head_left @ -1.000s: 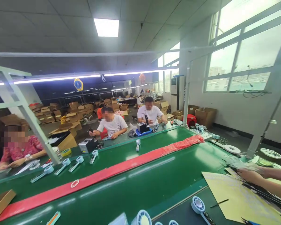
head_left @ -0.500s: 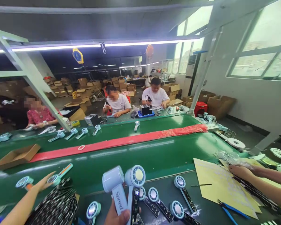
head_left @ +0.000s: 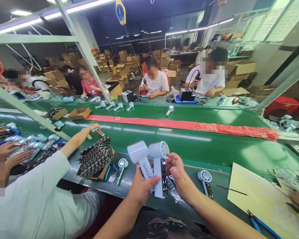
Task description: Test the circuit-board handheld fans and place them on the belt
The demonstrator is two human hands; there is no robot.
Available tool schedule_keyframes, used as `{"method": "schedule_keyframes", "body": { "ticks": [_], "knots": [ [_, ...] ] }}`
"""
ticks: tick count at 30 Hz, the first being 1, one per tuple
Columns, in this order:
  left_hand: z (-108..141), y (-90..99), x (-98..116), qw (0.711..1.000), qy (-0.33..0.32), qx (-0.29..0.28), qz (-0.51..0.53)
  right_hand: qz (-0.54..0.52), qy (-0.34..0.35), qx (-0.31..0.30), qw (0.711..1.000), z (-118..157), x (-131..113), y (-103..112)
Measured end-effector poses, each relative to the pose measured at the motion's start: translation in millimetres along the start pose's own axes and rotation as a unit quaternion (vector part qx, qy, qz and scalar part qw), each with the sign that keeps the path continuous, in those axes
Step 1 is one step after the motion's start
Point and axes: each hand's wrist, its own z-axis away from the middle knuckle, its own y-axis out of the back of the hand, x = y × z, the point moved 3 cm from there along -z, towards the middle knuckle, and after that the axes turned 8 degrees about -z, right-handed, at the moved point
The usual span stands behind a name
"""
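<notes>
My left hand (head_left: 141,186) is wrapped round two pale blue handheld fans, its thumb across their handles. One handheld fan (head_left: 138,152) shows a closed handle with "Speed" lettering. The other handheld fan (head_left: 159,177) stands beside it, with a dark circuit board exposed along its handle. My right hand (head_left: 178,172) has curled fingers at that fan's right side, just under its round head; some fingertips are hidden. Below my hands, partly covered, another fan with a board (head_left: 170,183) lies on the bench. More open fans lie at left (head_left: 119,169) and right (head_left: 205,181).
A box of stacked circuit boards (head_left: 96,159) stands left, beside blue pliers (head_left: 111,171). A co-worker's arm (head_left: 77,141) reaches across there. At right lie yellow paper (head_left: 249,196), a thin black rod (head_left: 231,190) and other pliers (head_left: 260,224). A green conveyor (head_left: 204,146) runs beyond.
The view has swung left and down. My right hand now shows at the fan with the exposed board. Both fans stay in my left hand.
</notes>
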Motion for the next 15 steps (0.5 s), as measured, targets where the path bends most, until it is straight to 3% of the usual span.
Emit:
{"method": "schedule_keyframes", "body": {
  "ticks": [2,4,6,10,15],
  "knots": [
    [3,1.5,-4,1.0,0.0,0.022,-0.017,-0.145,-0.054,0.006,0.988,1,13,-15],
    [7,2.9,-7,0.999,0.009,0.03,-0.009,-0.206,-0.103,0.06,0.971,4,24,-20],
    [11,3.6,-10,0.999,0.016,0.027,0.006,-0.238,-0.159,0.079,0.955,11,31,-23],
    [19,5.0,-14,0.999,0.003,0.025,-0.037,-0.303,-0.27,-0.009,0.914,24,33,-39],
    [25,9.7,-9,0.981,-0.012,0.028,-0.189,-0.339,-0.346,0.071,0.872,30,28,-51]
  ]
}}
